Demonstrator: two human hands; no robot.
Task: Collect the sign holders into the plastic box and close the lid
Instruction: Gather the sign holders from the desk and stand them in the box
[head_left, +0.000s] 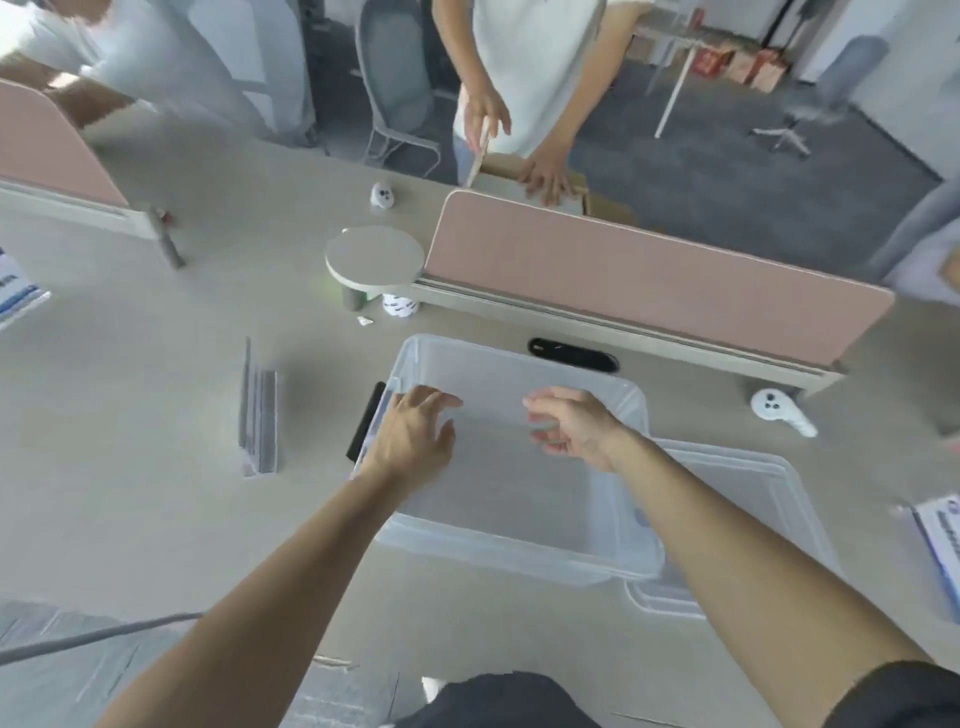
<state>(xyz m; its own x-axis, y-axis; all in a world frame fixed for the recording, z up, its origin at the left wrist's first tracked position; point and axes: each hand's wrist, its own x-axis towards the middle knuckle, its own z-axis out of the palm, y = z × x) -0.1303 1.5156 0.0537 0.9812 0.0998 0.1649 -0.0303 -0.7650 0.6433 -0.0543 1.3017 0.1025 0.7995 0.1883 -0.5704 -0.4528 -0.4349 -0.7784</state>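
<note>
Setting: office with a pale worktop (156, 519), pink dividers and other people at the far side.
Sign holders (258, 415): a clear stack standing well left of the plastic box (519, 545), not yet collected.
Left hand (413, 439): over the box's left rim, fingers spread and curled; whether it grips anything clear I cannot tell.
Right hand (571, 426): above the box's middle, fingers loosely bent; the blur hides any pinch.
Box interior: looks empty or nearly so, though a transparent piece could be hidden.
Lid (753, 493): lying partly under the box's right side, off.
Progress: early; loading and closing remain.
</note>
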